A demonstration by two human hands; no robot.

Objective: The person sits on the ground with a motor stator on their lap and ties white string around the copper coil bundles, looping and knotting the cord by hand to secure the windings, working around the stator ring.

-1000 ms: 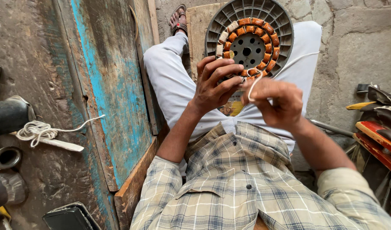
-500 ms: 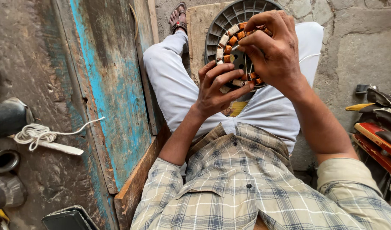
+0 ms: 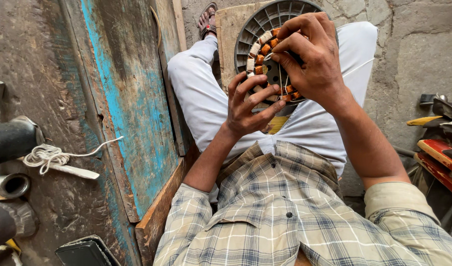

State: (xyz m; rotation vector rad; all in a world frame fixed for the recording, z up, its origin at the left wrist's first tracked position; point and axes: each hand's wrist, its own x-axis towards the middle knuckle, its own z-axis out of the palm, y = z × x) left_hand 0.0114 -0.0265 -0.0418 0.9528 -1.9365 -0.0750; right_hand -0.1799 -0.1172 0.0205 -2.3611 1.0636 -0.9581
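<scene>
A seated person held a round motor stator [image 3: 265,54] with copper coils over the lap. The left hand [image 3: 248,106] curled around its lower edge, fingers gripping. The right hand [image 3: 312,59] lay across the coils, fingertips pinching a thin white thread [image 3: 281,81].

Two hands [image 3: 305,59], one fan stator [image 3: 265,49], one string bundle [image 3: 43,155], perhaps two pipes [image 3: 11,140]
</scene>
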